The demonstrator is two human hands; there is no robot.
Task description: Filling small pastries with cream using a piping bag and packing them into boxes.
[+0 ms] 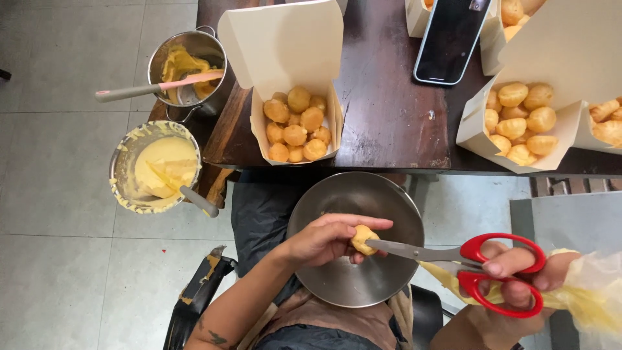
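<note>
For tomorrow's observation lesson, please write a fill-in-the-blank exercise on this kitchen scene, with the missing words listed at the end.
1. The right hand holds scissors with ____ handles.
2. The left hand holds a small pastry puff above a round ____ bowl.
3. The scissor tips touch the ____ held in the left hand.
4. The open box on the dark table holds many ____ puffs.

Missing words: red; metal; puff; golden
</note>
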